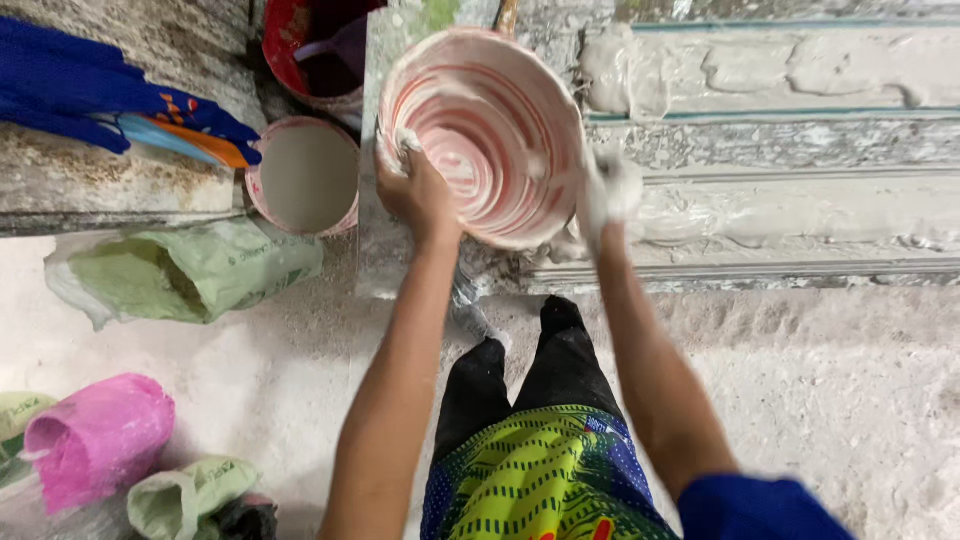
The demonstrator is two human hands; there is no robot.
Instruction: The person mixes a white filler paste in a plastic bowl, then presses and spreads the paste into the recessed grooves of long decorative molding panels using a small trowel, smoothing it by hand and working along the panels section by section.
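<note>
While I look down from the head camera, I see both hands gripping a round pink plastic bowl (482,135) tipped up so its mouth faces me. Its inside is smeared with white plaster in swirling rings, so pink and white stripes spiral toward the bottom, and the rim is crusted white. The left hand (415,190) clasps the bowl's left rim, fingers curled over the edge and dabbed with plaster. The right hand (608,190) clamps the right rim and is coated white so thickly that I cannot make out the separate fingers. The bowl is held above the edge of a long white plaster moulding (780,150) that runs off to the right, ridged and wet-looking.

Left of the bowl stands a pink bucket (305,175) filled with pale plaster, and behind it a red bucket (315,45). A blue cloth (100,95) lies on the slab at the upper left. On the dusty floor (850,400) lie a green sack (190,270) and a pink bag (95,435).
</note>
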